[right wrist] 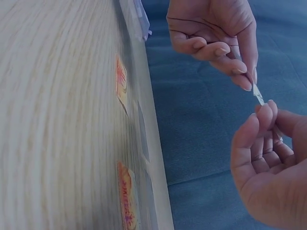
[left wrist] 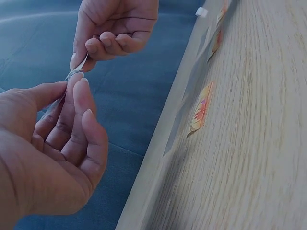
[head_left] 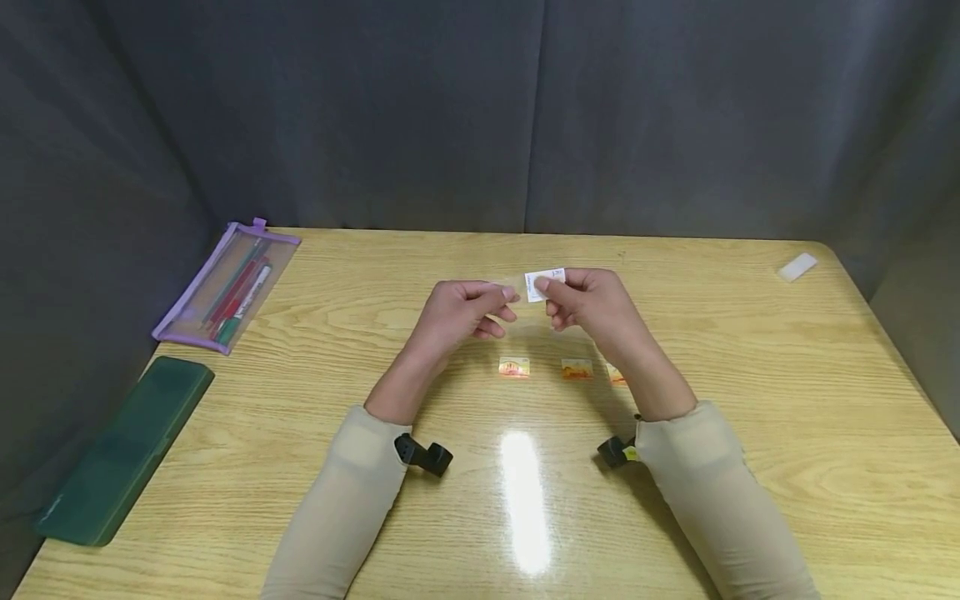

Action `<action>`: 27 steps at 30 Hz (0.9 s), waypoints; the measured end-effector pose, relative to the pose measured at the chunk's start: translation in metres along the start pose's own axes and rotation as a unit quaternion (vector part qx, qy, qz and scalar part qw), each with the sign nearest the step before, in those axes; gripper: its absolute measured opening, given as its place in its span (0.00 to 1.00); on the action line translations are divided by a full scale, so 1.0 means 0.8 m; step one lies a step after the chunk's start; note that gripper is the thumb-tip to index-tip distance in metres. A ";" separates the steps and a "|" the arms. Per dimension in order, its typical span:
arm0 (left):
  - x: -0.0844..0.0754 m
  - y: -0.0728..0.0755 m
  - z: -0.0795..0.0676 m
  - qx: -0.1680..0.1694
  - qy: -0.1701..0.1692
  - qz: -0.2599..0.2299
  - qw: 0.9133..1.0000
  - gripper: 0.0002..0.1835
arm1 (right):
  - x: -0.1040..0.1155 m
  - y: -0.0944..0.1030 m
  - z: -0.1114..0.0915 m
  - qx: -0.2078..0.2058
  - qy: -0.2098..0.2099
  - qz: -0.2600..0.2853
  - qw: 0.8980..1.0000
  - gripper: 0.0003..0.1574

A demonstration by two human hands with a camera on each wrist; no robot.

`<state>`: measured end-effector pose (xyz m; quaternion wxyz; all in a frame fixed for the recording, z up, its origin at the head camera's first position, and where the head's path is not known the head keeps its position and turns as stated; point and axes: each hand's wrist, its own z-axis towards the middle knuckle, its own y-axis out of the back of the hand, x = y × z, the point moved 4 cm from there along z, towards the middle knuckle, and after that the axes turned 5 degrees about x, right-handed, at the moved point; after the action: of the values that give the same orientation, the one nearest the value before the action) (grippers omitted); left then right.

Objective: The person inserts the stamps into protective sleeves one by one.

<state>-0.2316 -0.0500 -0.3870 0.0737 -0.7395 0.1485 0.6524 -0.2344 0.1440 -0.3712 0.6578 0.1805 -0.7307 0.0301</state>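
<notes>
My right hand [head_left: 600, 304] pinches a small white printed paper slip [head_left: 534, 287], stamp-sized, between thumb and fingers above the table. Facing it, my left hand [head_left: 468, 308] pinches a thin piece of clear plastic film [left wrist: 71, 75], its thumb and fingertips close together. In the left wrist view the slip and the film meet between the two hands; how far they overlap is hard to tell. Below the hands lie an orange-and-yellow stamp-like picture [head_left: 514, 367], a second picture [head_left: 577, 369] and a third picture [head_left: 617, 377], the last partly hidden by my right wrist.
Clear flat strips [left wrist: 175, 129] lie near the pictures on the wooden table [head_left: 750, 400]. At the left are a purple-edged mesh pouch [head_left: 225, 287] with pens and a dark green case [head_left: 123, 450]. A white block [head_left: 797, 267] sits at the far right.
</notes>
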 end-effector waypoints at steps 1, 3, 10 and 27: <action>0.000 0.000 0.000 0.000 0.001 -0.001 1.000 0.11 | 0.000 0.000 0.000 -0.001 0.001 0.002 1.000 0.19; 0.000 -0.001 0.000 0.000 0.002 -0.001 1.000 0.11 | 0.000 -0.001 0.000 -0.003 0.001 0.007 1.000 0.19; -0.002 -0.001 0.003 0.001 0.012 -0.003 1.000 0.12 | -0.001 0.003 0.000 -0.018 0.002 0.007 1.000 0.19; -0.001 0.006 0.002 0.005 -0.001 -0.019 1.000 0.14 | 0.004 0.001 -0.002 -0.011 0.017 0.070 0.997 0.11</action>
<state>-0.2347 -0.0538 -0.3862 0.0898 -0.7412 0.1379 0.6508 -0.2333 0.1447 -0.3675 0.6682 0.1212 -0.7306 0.0706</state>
